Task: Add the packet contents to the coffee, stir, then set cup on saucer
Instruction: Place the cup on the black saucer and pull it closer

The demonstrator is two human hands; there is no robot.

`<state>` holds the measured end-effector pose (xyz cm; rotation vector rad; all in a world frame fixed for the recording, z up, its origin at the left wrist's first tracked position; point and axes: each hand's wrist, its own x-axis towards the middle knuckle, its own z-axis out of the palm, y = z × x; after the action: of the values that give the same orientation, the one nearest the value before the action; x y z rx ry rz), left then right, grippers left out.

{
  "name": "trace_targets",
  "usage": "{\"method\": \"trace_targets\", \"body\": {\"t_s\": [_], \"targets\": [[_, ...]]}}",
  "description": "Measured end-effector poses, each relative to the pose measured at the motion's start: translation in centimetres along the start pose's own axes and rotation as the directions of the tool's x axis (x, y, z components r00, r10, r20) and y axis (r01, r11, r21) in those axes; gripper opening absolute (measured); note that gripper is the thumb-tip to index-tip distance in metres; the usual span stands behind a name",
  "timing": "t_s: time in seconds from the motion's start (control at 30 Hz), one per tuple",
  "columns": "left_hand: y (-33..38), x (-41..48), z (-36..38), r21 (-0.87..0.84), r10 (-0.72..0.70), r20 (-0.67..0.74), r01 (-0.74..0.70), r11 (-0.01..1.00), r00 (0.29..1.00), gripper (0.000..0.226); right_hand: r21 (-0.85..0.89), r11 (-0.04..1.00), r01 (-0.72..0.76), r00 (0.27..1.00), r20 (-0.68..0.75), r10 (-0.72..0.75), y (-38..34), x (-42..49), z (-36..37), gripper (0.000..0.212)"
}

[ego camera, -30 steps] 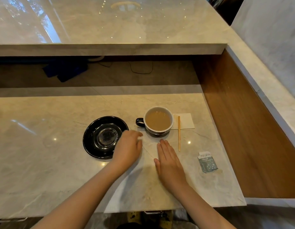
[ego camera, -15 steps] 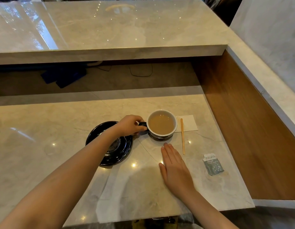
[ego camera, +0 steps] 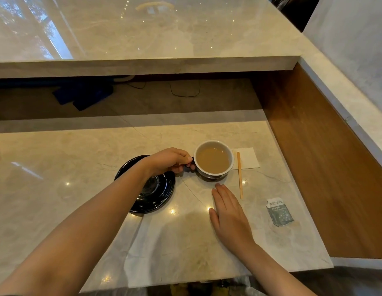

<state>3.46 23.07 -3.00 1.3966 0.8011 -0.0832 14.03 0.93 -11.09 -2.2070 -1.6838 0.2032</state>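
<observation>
A dark cup with a white inside (ego camera: 213, 160) holds milky coffee and stands on the marble counter. My left hand (ego camera: 169, 160) is closed around the cup's handle on its left side. The black saucer (ego camera: 156, 197) lies left of the cup, partly hidden under my left wrist. My right hand (ego camera: 229, 212) rests flat on the counter in front of the cup, fingers together, holding nothing. A wooden stir stick (ego camera: 239, 175) lies right of the cup. The torn packet (ego camera: 279, 212) lies flat further right.
A white napkin (ego camera: 249, 158) lies under the stick's far end. A wooden side panel (ego camera: 327, 167) borders the counter on the right. A raised marble ledge (ego camera: 143, 67) runs across the back, with cables and a dark blue object beneath it.
My left hand moved from the saucer's front edge to the cup's handle and closed on it. The right hand stayed flat on the counter.
</observation>
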Motion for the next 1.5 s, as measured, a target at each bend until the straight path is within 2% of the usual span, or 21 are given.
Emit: {"method": "trace_targets", "body": {"t_s": [0.13, 0.4, 0.5, 0.6, 0.7, 0.8, 0.87, 0.93, 1.03, 1.3, 1.5], "targets": [[-0.6, 0.2, -0.4, -0.049, -0.024, 0.022, 0.025, 0.998, 0.999, 0.022, -0.006, 1.0, -0.002, 1.0, -0.011, 0.002, 0.1, 0.0, 0.0, 0.051], [-0.5, -2.5, -1.1, -0.084, 0.064, -0.014, -0.065, 0.994, 0.998, 0.028, 0.024, 1.0, 0.012, 0.996, -0.085, -0.01, -0.2, 0.8, 0.2, 0.042], [-0.3, -4.6, -2.2, -0.099, 0.098, -0.046, -0.102, 0.99, 0.994, 0.027, 0.105, 0.994, -0.004, 0.999, -0.04, 0.008, -1.5, 2.4, -0.5, 0.036], [-1.0, -6.7, -3.9, -0.143, 0.112, -0.083, -0.123, 0.982, 0.99, 0.024, 0.223, 0.975, 0.026, 0.995, 0.083, -0.045, -3.8, 4.5, -0.7, 0.034], [-2.0, -8.9, -5.2, -0.18, 0.105, -0.09, -0.12, 0.976, 0.99, 0.016, 0.422, 0.899, -0.122, 0.978, 0.204, 0.037, -6.7, 6.9, -0.6, 0.026], [-3.2, -10.8, -6.2, -0.177, 0.08, -0.101, -0.097, 0.979, 0.992, 0.016, 0.61, 0.733, -0.301, 0.944, 0.3, 0.138, -8.6, 8.6, -0.4, 0.018], [-4.3, -11.8, -6.8, -0.176, 0.082, -0.1, -0.098, 0.979, 0.992, 0.017, 0.672, 0.613, -0.416, 0.905, 0.374, 0.204, -9.2, 9.2, -0.2, 0.017], [-5.5, -12.3, -7.4, -0.191, 0.09, -0.075, -0.103, 0.976, 0.993, 0.029, 0.693, 0.539, -0.478, 0.876, 0.418, 0.239, -9.2, 9.5, -0.1, 0.019], [-6.9, -12.8, -8.0, -0.2, 0.105, -0.029, -0.108, 0.974, 0.994, 0.044, 0.723, 0.524, -0.451, 0.891, 0.398, 0.217, -9.0, 9.5, -0.1, 0.021], [-8.2, -12.7, -8.5, -0.163, 0.052, -0.01, -0.053, 0.985, 0.999, 0.021, 0.758, 0.479, -0.443, 0.897, 0.377, 0.233, -8.4, 9.3, 0.3, 0.022], [-8.9, -12.2, -9.0, -0.162, 0.037, 0.001, -0.036, 0.986, 0.999, 0.018, 0.756, 0.476, -0.45, 0.893, 0.377, 0.245, -8.3, 9.3, 0.3, 0.023]]}}
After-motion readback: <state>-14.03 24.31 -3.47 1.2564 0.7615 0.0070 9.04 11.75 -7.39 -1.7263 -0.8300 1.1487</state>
